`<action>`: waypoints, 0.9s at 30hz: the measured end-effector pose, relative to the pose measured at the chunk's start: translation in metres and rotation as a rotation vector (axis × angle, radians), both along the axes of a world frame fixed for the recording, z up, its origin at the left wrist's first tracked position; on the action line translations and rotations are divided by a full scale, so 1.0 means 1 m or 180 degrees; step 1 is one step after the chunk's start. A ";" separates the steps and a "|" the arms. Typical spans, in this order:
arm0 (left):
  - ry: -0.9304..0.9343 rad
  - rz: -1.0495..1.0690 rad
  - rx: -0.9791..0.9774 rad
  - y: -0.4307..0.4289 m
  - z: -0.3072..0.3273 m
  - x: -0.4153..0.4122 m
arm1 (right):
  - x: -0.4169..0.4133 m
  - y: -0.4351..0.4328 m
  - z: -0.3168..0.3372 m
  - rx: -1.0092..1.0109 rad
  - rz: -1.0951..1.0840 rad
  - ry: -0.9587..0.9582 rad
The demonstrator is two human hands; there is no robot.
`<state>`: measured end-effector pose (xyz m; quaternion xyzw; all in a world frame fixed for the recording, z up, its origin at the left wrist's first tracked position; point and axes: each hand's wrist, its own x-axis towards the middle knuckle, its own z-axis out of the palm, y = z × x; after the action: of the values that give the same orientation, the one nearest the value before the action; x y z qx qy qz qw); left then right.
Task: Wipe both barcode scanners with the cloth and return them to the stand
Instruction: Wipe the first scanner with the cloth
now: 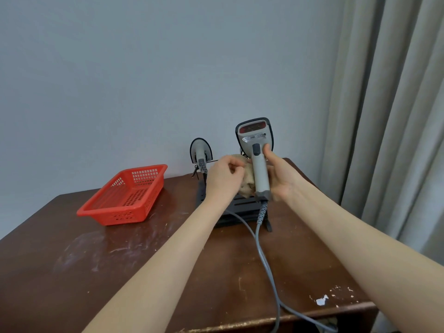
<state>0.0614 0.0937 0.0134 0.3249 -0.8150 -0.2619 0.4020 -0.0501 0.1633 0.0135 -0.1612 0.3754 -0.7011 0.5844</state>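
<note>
**A:** What sits left of the stand [240,209]?

**B:** A red plastic basket [125,195], rectangular, its walls and floor punched in a grid. It rests on the table [72,260], dark brown wood, scuffed and chipped.

**A:** And the stand itself?

**B:** Black and slatted. The docked scanner [201,151] perches at its left end, a pale grey body under a dark rounded hood.

**A:** The hands?

**B:** Above the stand's middle, the left hand [224,174] has its fingers curled tight around a crumpled beige cloth [247,186], which lies against the handle of the held scanner [258,159]. That one stands upright above the stand's right end, smooth grey plastic with its red window facing the camera. The right hand [281,179] grasps the handle, thumb up beside the dark trigger.

**A:** Its lead?

**B:** A grey cable [266,260], ribbed at the handle's base, trails in front of the stand to the table's near edge.

**A:** Right of the stand?

**B:** A pleated greyish curtain [384,116].
</note>
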 end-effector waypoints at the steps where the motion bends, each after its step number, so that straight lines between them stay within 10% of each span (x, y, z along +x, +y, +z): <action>1: 0.0049 -0.0034 0.0390 -0.004 0.000 0.000 | -0.001 0.000 -0.001 0.0043 -0.0036 0.0025; 10: 0.0587 -0.0671 0.3016 -0.005 0.005 -0.001 | 0.008 -0.003 -0.004 0.0133 0.0163 0.0153; 18: 0.0579 -0.0019 0.0983 -0.016 -0.013 -0.001 | 0.007 -0.006 -0.009 0.0106 0.0044 0.0088; 27: 0.0758 -0.1143 0.3654 -0.013 0.000 0.007 | 0.010 -0.012 -0.009 0.0204 0.0154 0.0186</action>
<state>0.0684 0.0803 0.0134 0.3157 -0.5353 -0.7573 0.2007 -0.0403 0.1516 0.0042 -0.1718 0.4106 -0.6694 0.5949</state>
